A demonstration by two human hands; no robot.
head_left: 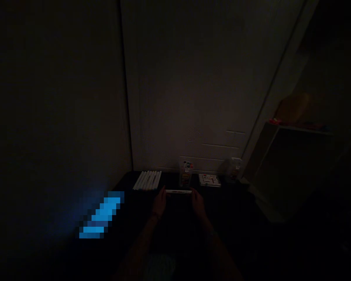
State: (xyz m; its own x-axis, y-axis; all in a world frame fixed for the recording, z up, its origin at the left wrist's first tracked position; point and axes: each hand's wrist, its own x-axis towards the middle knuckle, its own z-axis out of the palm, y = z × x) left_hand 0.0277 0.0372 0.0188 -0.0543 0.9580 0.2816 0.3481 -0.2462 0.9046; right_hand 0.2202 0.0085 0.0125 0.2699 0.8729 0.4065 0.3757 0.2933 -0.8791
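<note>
A white marker [179, 191] is held level above the dark table, one end in each hand. My left hand [160, 201] is closed on its left end, and my right hand [197, 201] grips the right end. Just beyond the marker stands a clear container [185, 175] with several coloured-tipped markers in it. To the left, several white markers [148, 180] lie side by side in a row. Right of the container is a flat white case [210, 180] with small items I cannot make out. The dim light hides finger detail.
Another clear container [234, 170] stands at the back right, by the wall [199, 97]. A shelf unit [304, 130] with an orange object on top rises at the right. At the left glows a blurred blue screen-like patch [102, 214].
</note>
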